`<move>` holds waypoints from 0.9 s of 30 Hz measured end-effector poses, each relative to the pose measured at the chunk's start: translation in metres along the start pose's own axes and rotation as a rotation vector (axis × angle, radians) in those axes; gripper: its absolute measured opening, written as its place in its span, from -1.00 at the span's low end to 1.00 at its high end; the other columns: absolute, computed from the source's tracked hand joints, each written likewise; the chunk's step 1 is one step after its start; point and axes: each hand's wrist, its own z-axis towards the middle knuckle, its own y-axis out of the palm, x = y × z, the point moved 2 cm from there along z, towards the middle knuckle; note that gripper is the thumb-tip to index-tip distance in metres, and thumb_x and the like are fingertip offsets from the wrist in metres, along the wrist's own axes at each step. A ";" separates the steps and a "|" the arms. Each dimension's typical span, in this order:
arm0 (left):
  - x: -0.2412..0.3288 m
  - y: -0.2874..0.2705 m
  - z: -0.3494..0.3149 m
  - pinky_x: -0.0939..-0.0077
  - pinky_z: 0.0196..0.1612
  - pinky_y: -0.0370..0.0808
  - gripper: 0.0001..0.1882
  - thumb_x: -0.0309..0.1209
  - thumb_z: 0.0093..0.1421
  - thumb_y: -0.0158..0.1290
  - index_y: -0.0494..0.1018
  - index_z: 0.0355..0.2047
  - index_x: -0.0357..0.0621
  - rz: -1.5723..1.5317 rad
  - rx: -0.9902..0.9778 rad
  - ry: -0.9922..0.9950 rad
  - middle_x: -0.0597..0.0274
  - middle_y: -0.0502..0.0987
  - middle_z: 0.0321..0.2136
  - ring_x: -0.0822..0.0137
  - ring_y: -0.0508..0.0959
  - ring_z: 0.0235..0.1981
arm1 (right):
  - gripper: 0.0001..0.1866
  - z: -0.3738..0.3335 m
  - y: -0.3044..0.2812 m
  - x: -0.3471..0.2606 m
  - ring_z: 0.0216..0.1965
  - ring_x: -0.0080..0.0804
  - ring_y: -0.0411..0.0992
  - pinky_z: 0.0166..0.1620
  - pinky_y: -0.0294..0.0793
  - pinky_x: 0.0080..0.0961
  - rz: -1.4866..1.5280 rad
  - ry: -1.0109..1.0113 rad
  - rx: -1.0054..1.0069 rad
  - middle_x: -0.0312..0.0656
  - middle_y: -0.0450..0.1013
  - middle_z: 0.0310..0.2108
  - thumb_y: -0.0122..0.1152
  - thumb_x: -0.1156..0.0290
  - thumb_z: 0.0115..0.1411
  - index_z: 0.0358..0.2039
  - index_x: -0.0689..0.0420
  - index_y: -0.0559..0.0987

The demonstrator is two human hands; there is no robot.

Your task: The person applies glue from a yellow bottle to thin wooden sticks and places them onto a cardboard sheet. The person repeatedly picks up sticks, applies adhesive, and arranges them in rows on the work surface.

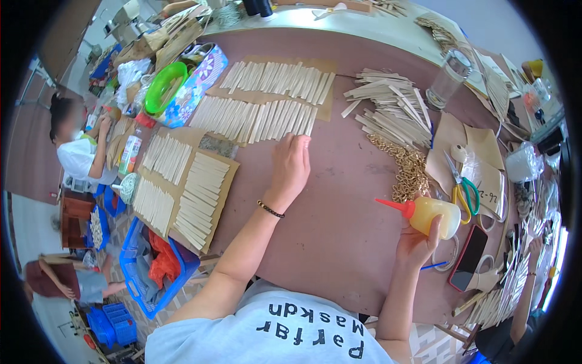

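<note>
In my right hand [425, 239] is a squeeze bottle [441, 217] of pale yellow liquid, tipped on its side. Its red pointed nozzle [394, 205] aims left over the table. My left hand [292, 164] is closed, fingertips at the near right end of a row of pale flat strips [260, 119]; whatever they pinch is hidden. A second row of strips [279, 80] lies beyond, both on brown card [326, 109]. A loose heap of similar strips [391, 106] sits to the right, with gold-coloured chain [401, 167] just below it.
Left of my left arm, more strips [200, 194] lie on a board by a blue basket [130, 261]. A flowered box [197, 91] stands behind. Scissors [464, 191], a phone [468, 258] and a glass jar [448, 79] are at right. Other people sit and stand nearby.
</note>
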 end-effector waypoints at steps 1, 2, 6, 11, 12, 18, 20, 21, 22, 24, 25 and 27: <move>0.011 0.002 0.007 0.26 -0.32 0.32 -0.97 -0.49 0.14 -0.02 0.39 -0.43 -0.18 -0.076 -0.028 0.050 0.17 0.43 -0.43 0.12 0.46 -0.38 | -0.49 0.001 -0.001 -0.001 0.07 -0.12 0.31 -0.02 0.51 -0.20 0.022 0.009 -0.016 -0.02 0.30 0.00 0.05 0.26 0.21 0.08 0.26 0.19; 0.023 0.003 0.016 0.27 -0.37 0.33 -0.95 -0.50 0.15 -0.02 0.39 -0.43 -0.21 -0.145 -0.051 0.099 0.14 0.43 -0.45 0.12 0.46 -0.40 | -0.49 0.001 0.000 -0.001 0.07 -0.12 0.31 -0.01 0.50 -0.19 0.047 0.021 -0.037 -0.02 0.30 0.00 0.05 0.26 0.21 0.08 0.26 0.18; 0.051 0.043 0.047 0.29 -0.42 0.37 -0.91 -0.47 0.13 0.02 0.42 -0.44 -0.25 -0.115 -0.219 0.297 0.12 0.44 -0.46 0.13 0.47 -0.46 | -0.48 0.002 0.000 -0.007 0.08 -0.11 0.30 0.00 0.49 -0.20 0.076 0.002 -0.014 -0.02 0.30 0.00 0.07 0.26 0.21 0.08 0.24 0.19; 0.075 0.114 0.081 0.27 -0.19 0.39 -0.76 -0.49 0.03 0.06 0.41 -0.24 -0.21 -0.202 -0.242 0.551 0.12 0.44 -0.26 0.13 0.46 -0.23 | -0.46 0.007 -0.005 -0.014 0.09 -0.10 0.29 0.02 0.48 -0.17 0.114 -0.013 0.042 -0.01 0.29 0.02 0.08 0.24 0.20 0.09 0.23 0.18; 0.078 0.122 0.086 0.25 -0.13 0.39 -0.70 -0.49 0.01 0.07 0.40 -0.19 -0.20 -0.175 -0.230 0.600 0.12 0.43 -0.20 0.13 0.44 -0.17 | -0.46 0.007 -0.005 -0.016 0.09 -0.10 0.29 0.02 0.47 -0.17 0.125 -0.013 0.038 0.00 0.29 0.02 0.07 0.24 0.20 0.09 0.23 0.18; 0.097 0.137 0.108 0.16 0.00 0.22 -0.49 -0.40 -0.18 0.08 0.35 -0.12 -0.14 0.104 -0.553 0.437 0.11 0.35 -0.10 0.11 0.33 -0.02 | -0.46 0.009 -0.009 -0.023 0.11 -0.09 0.27 0.03 0.46 -0.15 0.181 -0.009 0.055 0.01 0.27 0.04 0.06 0.23 0.21 0.09 0.23 0.18; 0.102 0.133 0.113 0.17 -0.01 0.22 -0.55 -0.41 -0.19 0.08 0.37 -0.20 -0.14 0.197 -0.642 0.419 0.10 0.34 -0.13 0.12 0.34 -0.06 | -0.46 0.010 -0.009 -0.025 0.11 -0.09 0.27 0.03 0.46 -0.15 0.208 0.005 0.048 0.00 0.27 0.04 0.06 0.23 0.21 0.09 0.23 0.18; 0.097 0.137 0.111 0.16 -0.04 0.24 -0.62 -0.41 -0.22 0.09 0.37 -0.29 -0.15 0.164 -0.592 0.453 0.09 0.33 -0.20 0.13 0.34 -0.11 | -0.46 0.009 -0.008 -0.025 0.11 -0.09 0.27 0.03 0.47 -0.15 0.212 0.009 0.044 0.00 0.27 0.04 0.06 0.23 0.21 0.09 0.23 0.17; 0.096 0.138 0.109 0.15 -0.04 0.24 -0.63 -0.41 -0.21 0.09 0.37 -0.30 -0.15 0.160 -0.565 0.445 0.10 0.34 -0.22 0.13 0.34 -0.11 | -0.46 0.008 -0.008 -0.025 0.11 -0.09 0.27 0.02 0.47 -0.16 0.215 0.013 0.039 0.00 0.27 0.05 0.06 0.23 0.21 0.09 0.23 0.17; 0.098 0.136 0.107 0.15 -0.04 0.24 -0.64 -0.41 -0.21 0.08 0.36 -0.32 -0.15 0.148 -0.508 0.433 0.12 0.37 -0.27 0.12 0.34 -0.11 | -0.46 0.008 -0.006 -0.026 0.10 -0.10 0.28 0.01 0.48 -0.16 0.224 0.021 0.033 0.00 0.27 0.04 0.06 0.23 0.21 0.09 0.23 0.17; 0.099 0.135 0.108 0.14 -0.04 0.24 -0.64 -0.41 -0.20 0.08 0.35 -0.32 -0.15 0.154 -0.502 0.456 0.10 0.38 -0.26 0.12 0.35 -0.10 | -0.47 0.008 -0.006 -0.025 0.10 -0.10 0.28 0.00 0.49 -0.15 0.231 0.028 0.033 -0.01 0.27 0.04 0.06 0.23 0.21 0.09 0.23 0.17; 0.103 0.131 0.111 0.13 -0.04 0.25 -0.65 -0.41 -0.18 0.08 0.34 -0.31 -0.15 0.154 -0.497 0.506 0.07 0.40 -0.24 0.12 0.36 -0.08 | -0.47 0.007 -0.006 -0.026 0.09 -0.11 0.29 -0.01 0.50 -0.14 0.231 0.031 0.039 -0.02 0.27 0.03 0.06 0.23 0.21 0.08 0.23 0.18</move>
